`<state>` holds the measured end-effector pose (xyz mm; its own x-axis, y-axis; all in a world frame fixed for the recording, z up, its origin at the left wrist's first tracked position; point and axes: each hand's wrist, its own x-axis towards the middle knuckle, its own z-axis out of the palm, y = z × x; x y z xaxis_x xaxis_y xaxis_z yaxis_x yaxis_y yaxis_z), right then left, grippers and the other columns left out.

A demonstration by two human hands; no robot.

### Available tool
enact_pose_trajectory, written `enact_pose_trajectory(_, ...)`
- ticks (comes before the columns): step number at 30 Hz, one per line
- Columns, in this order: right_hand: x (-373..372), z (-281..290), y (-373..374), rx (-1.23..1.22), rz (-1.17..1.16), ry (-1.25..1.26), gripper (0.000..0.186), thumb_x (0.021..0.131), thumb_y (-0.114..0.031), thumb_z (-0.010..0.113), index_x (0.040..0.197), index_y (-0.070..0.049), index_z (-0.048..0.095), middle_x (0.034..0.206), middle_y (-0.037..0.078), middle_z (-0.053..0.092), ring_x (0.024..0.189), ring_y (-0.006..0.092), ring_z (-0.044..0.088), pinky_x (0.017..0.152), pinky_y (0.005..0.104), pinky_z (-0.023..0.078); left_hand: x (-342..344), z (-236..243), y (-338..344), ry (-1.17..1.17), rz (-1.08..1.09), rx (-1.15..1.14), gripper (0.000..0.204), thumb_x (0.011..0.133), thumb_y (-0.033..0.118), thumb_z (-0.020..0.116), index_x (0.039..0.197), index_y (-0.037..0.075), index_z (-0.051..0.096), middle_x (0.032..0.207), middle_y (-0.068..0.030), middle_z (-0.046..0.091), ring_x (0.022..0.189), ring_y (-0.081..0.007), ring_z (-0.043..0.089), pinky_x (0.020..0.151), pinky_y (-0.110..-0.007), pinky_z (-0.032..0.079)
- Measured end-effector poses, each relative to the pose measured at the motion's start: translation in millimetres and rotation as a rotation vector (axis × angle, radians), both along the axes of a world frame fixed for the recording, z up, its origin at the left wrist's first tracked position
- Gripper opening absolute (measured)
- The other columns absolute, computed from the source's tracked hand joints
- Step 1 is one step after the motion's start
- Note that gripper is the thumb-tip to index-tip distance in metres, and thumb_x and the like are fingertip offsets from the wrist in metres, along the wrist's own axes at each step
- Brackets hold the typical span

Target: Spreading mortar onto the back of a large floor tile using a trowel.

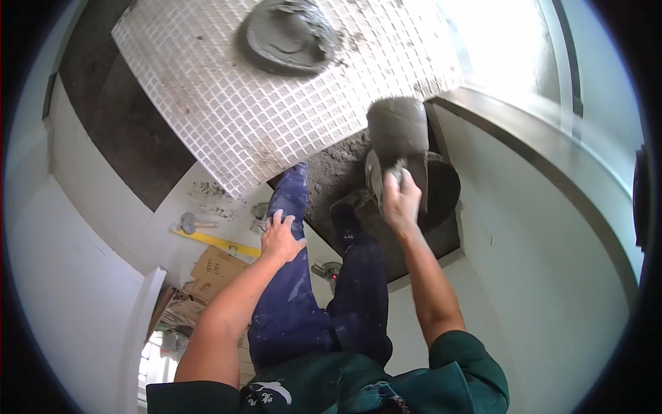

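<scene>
My right hand [403, 200] grips the handle of a wide trowel [400, 124] coated in grey mortar, held over a dark round bucket [443, 190] at the right. My left hand [281, 238] rests on my blue-trousered leg near the knee, fingers apart and holding nothing. Ahead of me lies a large white panel [179, 76] with a raised grid on its surface, bearing a heap of wet mortar [279, 38] near the top. Below the panel's edge is dark, crumbly mortar [334, 162].
On the pale floor at left lie a rubber mallet [189, 223], a yellow level [227, 243] and cardboard [214, 272]; a power tool [327, 272] is between my legs. A ledge [524, 131] and pale wall [552, 248] bound the right side; dark flooring [96, 76] lies upper left.
</scene>
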<state>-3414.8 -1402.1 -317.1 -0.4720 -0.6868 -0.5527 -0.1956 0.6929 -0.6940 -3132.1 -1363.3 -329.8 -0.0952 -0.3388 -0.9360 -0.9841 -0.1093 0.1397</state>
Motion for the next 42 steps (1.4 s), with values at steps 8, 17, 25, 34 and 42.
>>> enact_pose_trajectory(8,115.5,-68.8,-187.2,-0.250,0.221,0.390,0.019,0.084,-0.019,0.069,0.086,-0.001,0.063,0.077,0.024,0.064,0.075,0.0435,0.064,0.067,0.0485,0.051,23.8,1.5,-2.4,0.041,0.140,0.004,0.075,0.074,0.040,0.079,0.138,0.017,0.048,0.151,-0.0113,0.034,0.138,-0.0362,0.035,0.107,-0.046,0.041)
enact_pose_trajectory(17,3.6,38.4,74.0,0.234,0.103,0.480,0.029,0.091,-0.024,0.062,0.102,0.003,0.060,0.089,0.024,0.066,0.085,0.0431,0.065,0.074,0.0473,0.051,10.3,-2.3,15.5,0.046,0.126,-0.060,0.071,0.072,0.040,0.079,0.133,0.015,0.053,0.149,-0.0121,0.036,0.132,-0.0362,0.041,0.104,-0.047,0.042)
enact_pose_trajectory(25,-173.5,-136.6,190.7,0.872,-0.487,-0.196,0.030,0.093,-0.028,0.061,0.076,-0.005,0.053,0.063,0.004,0.048,0.052,0.0148,0.049,0.046,0.0342,0.039,-25.3,-14.0,56.1,-0.036,-0.105,0.000,0.071,0.071,0.036,0.081,0.132,0.012,0.054,0.150,-0.0149,0.034,0.135,-0.0374,0.037,0.107,-0.049,0.039)
enact_pose_trajectory(34,-171.6,-184.4,212.2,0.364,-0.209,-0.421,0.028,0.083,-0.025,0.074,0.080,-0.001,0.060,0.060,0.004,0.054,0.047,0.0133,0.050,0.045,0.0312,0.039,-50.7,-23.7,88.3,-0.094,-0.267,-0.063,0.070,0.072,0.037,0.081,0.131,0.010,0.054,0.150,-0.0171,0.034,0.137,-0.0367,0.036,0.109,-0.047,0.038)
enact_pose_trajectory(42,-173.6,-140.1,242.7,0.229,-0.152,-0.380,0.025,0.081,-0.020,0.077,0.078,-0.003,0.059,0.060,0.001,0.054,0.048,0.0093,0.050,0.045,0.0280,0.039,-70.2,-19.4,86.7,-0.146,-0.310,-0.031,0.071,0.073,0.038,0.080,0.132,0.010,0.054,0.150,-0.0181,0.034,0.137,-0.0382,0.035,0.109,-0.047,0.038)
